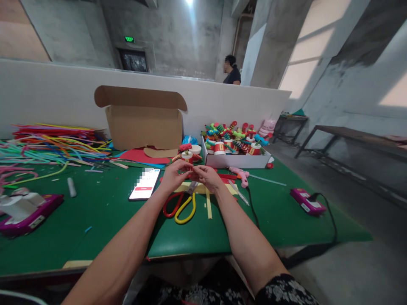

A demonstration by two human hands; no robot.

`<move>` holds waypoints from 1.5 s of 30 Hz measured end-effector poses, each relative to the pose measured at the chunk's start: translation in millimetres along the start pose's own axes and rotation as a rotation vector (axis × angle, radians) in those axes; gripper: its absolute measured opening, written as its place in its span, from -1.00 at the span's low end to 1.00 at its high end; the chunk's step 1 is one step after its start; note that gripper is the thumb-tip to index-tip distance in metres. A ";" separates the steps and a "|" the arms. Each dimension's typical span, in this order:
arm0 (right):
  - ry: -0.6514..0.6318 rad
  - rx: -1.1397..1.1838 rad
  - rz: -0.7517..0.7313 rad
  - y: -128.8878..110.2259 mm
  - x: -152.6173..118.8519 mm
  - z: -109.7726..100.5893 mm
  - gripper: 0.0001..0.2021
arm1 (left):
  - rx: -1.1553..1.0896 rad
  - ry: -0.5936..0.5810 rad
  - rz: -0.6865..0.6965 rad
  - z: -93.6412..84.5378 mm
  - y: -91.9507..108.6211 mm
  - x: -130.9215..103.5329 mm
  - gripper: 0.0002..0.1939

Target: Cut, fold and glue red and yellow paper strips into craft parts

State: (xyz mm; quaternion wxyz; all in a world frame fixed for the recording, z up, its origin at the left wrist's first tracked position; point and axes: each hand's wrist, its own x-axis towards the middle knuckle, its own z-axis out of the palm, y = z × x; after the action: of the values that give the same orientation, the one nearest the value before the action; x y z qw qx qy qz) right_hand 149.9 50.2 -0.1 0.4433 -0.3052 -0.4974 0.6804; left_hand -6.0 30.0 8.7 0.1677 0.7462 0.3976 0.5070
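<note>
My left hand [174,177] and my right hand [206,177] meet above the table's middle, fingertips pinched together. Whatever is between them is too small to make out. Just behind stands a small paper-cup figure [187,156] with striped coiled arms and a red top. Below the hands lie scissors [185,207] with one red and one yellow handle, partly over yellow paper strips [208,204]. Right of my right hand are a pink glue gun [240,174] with a clear glue stick, and a slim craft knife [239,194].
A white box [237,161] full of similar figures stands behind on the right. Pipe cleaners [54,146] pile up at left, beside an open cardboard box [144,127]. A lit phone [144,184] and purple power strips [308,202] lie on the green table. Beyond the partition, a person [232,72].
</note>
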 end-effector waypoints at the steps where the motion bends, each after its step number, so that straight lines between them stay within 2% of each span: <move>1: 0.014 -0.004 -0.032 0.3 0.5 -0.5 -0.66 | -0.029 0.003 -0.020 0.3 -0.5 0.4 -0.78; 5: 0.093 -0.046 -0.168 0.8 4.2 -2.1 -0.67 | -0.242 0.044 -0.200 0.5 -4.1 2.7 -0.59; 8: 0.100 -0.095 -0.241 0.3 5.9 -2.0 -0.67 | -0.339 0.094 -0.336 -0.4 -4.8 3.5 -0.63; 10: 0.088 -0.125 -0.260 0.2 6.0 -1.5 -0.67 | -0.360 0.083 -0.367 -0.4 -4.2 3.4 -0.63; 17: 0.052 -0.144 -0.269 3.1 6.5 -1.0 -0.70 | -0.309 0.004 -0.324 2.2 -8.4 1.8 -0.67; 23: 0.058 -0.149 -0.248 3.7 7.0 -2.6 -0.67 | -0.269 0.013 -0.292 1.3 -11.2 1.2 -0.68; 31: 0.071 -0.169 -0.283 4.0 7.8 -2.1 -0.68 | -0.347 -0.011 -0.338 2.8 -6.8 1.0 -0.59; 42: 0.074 -0.140 -0.288 3.2 8.9 -4.1 -0.68 | -0.299 0.078 -0.341 2.4 -7.8 2.9 -0.67; 45: 0.066 -0.090 -0.219 0.6 6.3 -1.9 -0.64 | -0.285 0.061 -0.317 2.3 -9.8 2.6 -0.69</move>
State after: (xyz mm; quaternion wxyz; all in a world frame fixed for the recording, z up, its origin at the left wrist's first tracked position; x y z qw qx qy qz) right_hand 148.7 56.6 -1.1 0.5167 -0.2910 -0.5431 0.5946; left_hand -7.7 38.5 2.9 0.3367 0.6275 0.4391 0.5478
